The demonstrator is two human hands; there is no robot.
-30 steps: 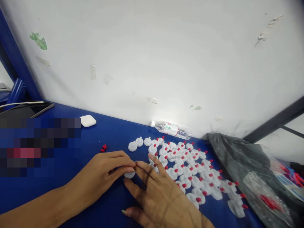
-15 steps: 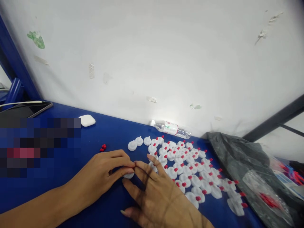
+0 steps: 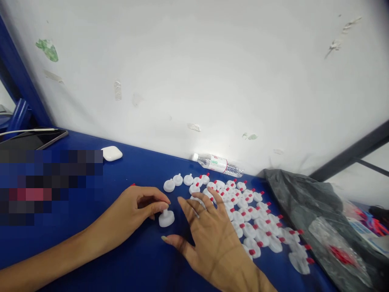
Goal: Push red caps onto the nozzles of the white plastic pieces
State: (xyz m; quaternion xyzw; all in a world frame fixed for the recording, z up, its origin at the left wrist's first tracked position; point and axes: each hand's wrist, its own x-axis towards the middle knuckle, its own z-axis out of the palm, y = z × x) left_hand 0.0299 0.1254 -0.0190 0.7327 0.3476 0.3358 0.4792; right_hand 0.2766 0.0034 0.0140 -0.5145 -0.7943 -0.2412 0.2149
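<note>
My left hand [image 3: 145, 205] is closed, thumb and forefinger pinching the top of the thin spout on a white nozzle cap [image 3: 166, 219]. That cap is upright, its round base at the bottom; the fingertips hide the spout's tip. My right hand [image 3: 209, 231] is open to the right of it, fingers spread and apart from the cap. Beyond and under my right hand lie many similar white caps [image 3: 249, 230], most with red tips [image 3: 260, 244]. Three white caps without red on the spout, one of them a separate cap [image 3: 169, 185], stand at the near-left end of the group.
A clear plastic bottle [image 3: 217, 163] lies along the wall. A white rounded case [image 3: 112, 153] and a phone [image 3: 45, 138] with a cable are at left. To the right is a dark plastic bag [image 3: 299, 194], with a clear bag of red pieces [image 3: 342, 254] on it.
My right hand has let go of the cap, moved right and spread its fingers. My left hand still pinches the cap's spout, and more of the cap now shows.
</note>
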